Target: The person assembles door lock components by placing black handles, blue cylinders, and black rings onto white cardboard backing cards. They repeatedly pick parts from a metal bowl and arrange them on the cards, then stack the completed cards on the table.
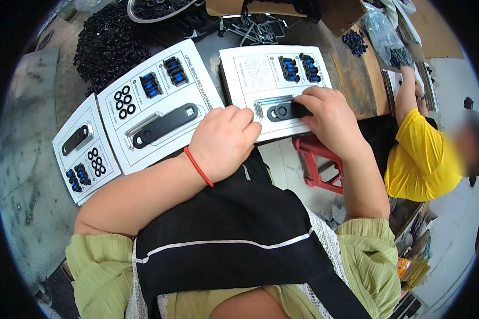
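Observation:
Three white printed cards lie side by side: a left card (98, 138), a middle card (104, 103) and a right card (237, 87). On the right card a flat black wrench (279, 111) lies in a clear plastic recess; the fingers of my right hand (332, 119) close on its right end, hiding it. My left hand (223, 141) is curled at the near edge between the middle and right cards; its fingertips are hidden. A longer black wrench (165, 126) lies on the middle card. Black washers (123, 102) and black-and-blue bolt packs (175, 71) are fixed there too.
A pile of small black parts (109, 45) covers the back left. Metal hex keys (258, 31) lie behind the right card, with small blue-black pieces (355, 42) farther right. A red stool (318, 162) stands below. A person in a yellow shirt (423, 157) works at the right.

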Tool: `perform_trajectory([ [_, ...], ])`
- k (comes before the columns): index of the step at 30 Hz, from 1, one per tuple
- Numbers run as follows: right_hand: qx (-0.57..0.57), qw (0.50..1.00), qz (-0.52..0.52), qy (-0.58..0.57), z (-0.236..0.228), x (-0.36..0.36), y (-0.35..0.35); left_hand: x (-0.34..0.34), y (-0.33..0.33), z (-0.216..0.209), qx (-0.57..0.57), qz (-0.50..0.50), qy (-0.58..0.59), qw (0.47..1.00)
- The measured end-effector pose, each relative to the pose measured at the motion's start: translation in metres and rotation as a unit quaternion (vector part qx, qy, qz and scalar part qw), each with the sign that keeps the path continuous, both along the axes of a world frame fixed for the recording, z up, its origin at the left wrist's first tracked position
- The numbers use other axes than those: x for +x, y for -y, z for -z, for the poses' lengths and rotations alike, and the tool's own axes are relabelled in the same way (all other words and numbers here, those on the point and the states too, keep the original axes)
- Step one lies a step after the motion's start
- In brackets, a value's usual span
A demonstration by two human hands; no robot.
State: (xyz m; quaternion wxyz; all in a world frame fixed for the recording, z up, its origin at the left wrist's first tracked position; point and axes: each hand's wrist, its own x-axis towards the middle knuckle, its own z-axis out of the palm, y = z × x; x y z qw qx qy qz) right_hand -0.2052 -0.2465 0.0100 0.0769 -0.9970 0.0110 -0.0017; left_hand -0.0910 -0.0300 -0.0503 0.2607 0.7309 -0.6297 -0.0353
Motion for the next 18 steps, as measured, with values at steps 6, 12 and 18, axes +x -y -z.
perform_trajectory([
  [6,0.007,1.0,0.016,-0.018,-0.007,-0.002,-0.001,-0.002,-0.003,-0.001,-0.009,-0.004,-0.012,1.0],
  [12,0.021,0.998,0.053,0.012,-0.008,-0.006,-0.008,0.003,-0.01,-0.014,-0.076,0.006,-0.019,0.997],
  [18,0.028,0.998,0.05,0.027,-0.023,-0.002,-0.013,0.063,-0.082,-0.091,-0.197,-0.143,0.025,0.97],
])
